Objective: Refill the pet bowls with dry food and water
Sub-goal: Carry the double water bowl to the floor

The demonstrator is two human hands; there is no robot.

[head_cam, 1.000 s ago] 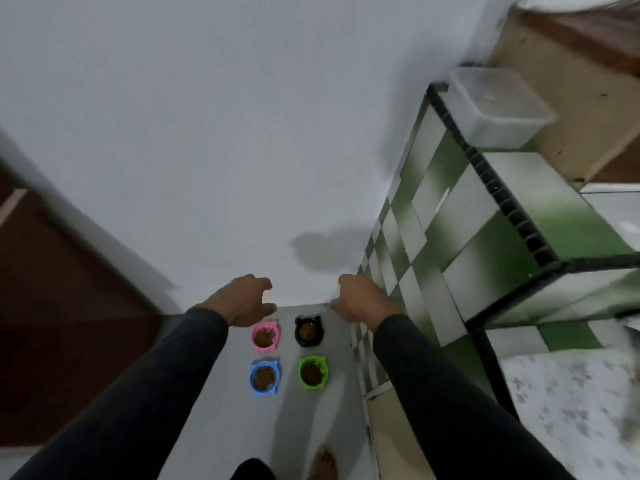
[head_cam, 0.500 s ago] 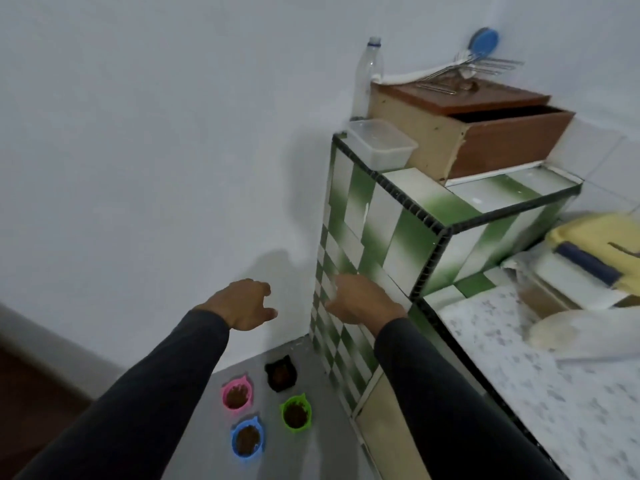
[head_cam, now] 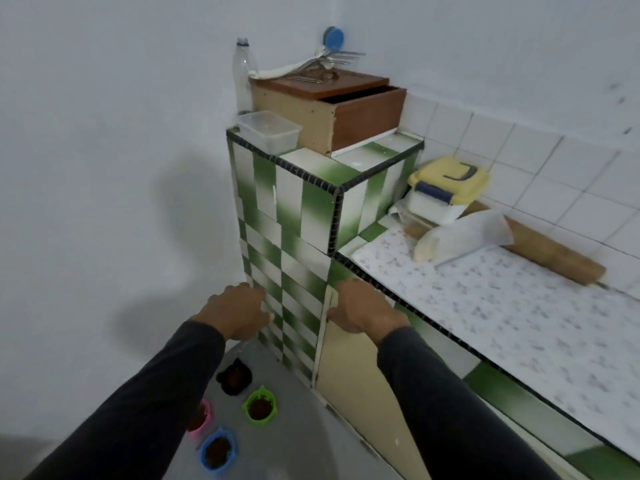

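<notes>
Sitting on the floor below both hands (head_cam: pixel 239 315), four filled bowls (head_cam: pixel 259 408).

wooden drawer box (head_cam: pixel 349 109) on tiled pillar (head_cam: pixel 298 209) | rolling pin (head_cam: pixel 554 254) on counter (head_cam: pixel 519 306)

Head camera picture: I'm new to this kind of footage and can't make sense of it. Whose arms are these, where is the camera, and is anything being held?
The camera sits on a person's head, looking forward and down. The left hand and right hand reach out in dark sleeves, holding nothing. On the floor stand four small bowls of brown dry food: black bowl, green bowl, blue bowl, and pink bowl, partly hidden by the left arm. On the tiled ledge stand a clear tub and a plastic bottle.
</notes>
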